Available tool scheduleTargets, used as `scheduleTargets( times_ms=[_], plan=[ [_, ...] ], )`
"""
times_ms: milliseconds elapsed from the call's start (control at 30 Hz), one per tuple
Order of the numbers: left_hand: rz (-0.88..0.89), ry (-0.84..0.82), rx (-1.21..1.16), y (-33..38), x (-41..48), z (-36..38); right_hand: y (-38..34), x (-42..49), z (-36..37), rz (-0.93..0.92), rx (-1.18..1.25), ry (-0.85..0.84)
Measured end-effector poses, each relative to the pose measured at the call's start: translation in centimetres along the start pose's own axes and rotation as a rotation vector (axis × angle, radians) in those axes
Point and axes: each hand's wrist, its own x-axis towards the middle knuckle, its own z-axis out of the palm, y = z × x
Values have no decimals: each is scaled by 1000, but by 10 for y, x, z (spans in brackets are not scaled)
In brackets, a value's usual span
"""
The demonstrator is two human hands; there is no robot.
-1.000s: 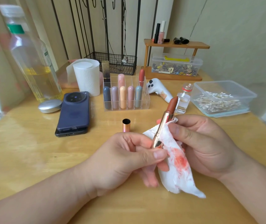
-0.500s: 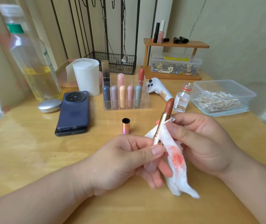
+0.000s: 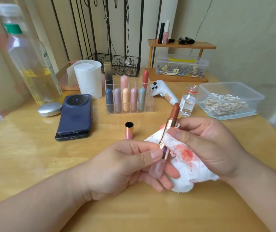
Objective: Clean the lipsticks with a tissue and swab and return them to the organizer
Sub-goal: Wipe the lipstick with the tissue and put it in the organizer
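While the left hand [image 3: 125, 164] pinches the base of the lipstick [image 3: 169, 129] between thumb tip and forefinger, the right hand [image 3: 207, 148] curls round the stained tissue [image 3: 189, 166], its thumb pressing a fold of it against the gold barrel just above the left fingertips. The brown bullet is wound out and stands bare beyond the right thumb, tilted away from the person, touching nothing. That is the chief risk, I judge: if the right thumb slides the tissue too far up, or squeezes sideways, the soft stick could smear, dent or snap at the collar. The left pinch is narrow and low on a smooth metal case, so a hard wipe could twist the lipstick out of the fingertips and drop it, bullet first, onto the table [image 3: 33, 156] below the hands. The red patch on the tissue lies just below the right thumb; wiping with that part would put colour back on the barrel. The cap [image 3: 129, 130] stands open-end up beyond the left knuckles, near enough to be knocked over by a careless reach toward the organizer [image 3: 150, 102] further out
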Motion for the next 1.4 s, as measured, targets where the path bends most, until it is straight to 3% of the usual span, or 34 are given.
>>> scheduleTargets(
  times_ms=[400, 533, 667, 1000, 1100, 1200, 1400],
  plan=[
    [116, 474, 154, 3, 2, 11, 1, 2, -2, -6, -131, 96],
    [139, 527, 187, 1, 4, 9, 1, 3, -3, 58, -45, 16],
    [128, 431, 73, 0, 3, 5, -1, 5, -8, 73, 207, -39],
    [-13, -123, -146, 6, -3, -3, 5, 3, -11, 0, 208, -130],
    [-29, -186, -124, 6, -2, -2, 7, 3, -10, 15, 222, -123],
    [-2, -58, -32, 5, -1, 3, 6, 4, -12, 21, 218, -112],
    [174, 402, 268, -1, -1, 9, 6, 5, -10, -14, 142, -74]
  ],
)
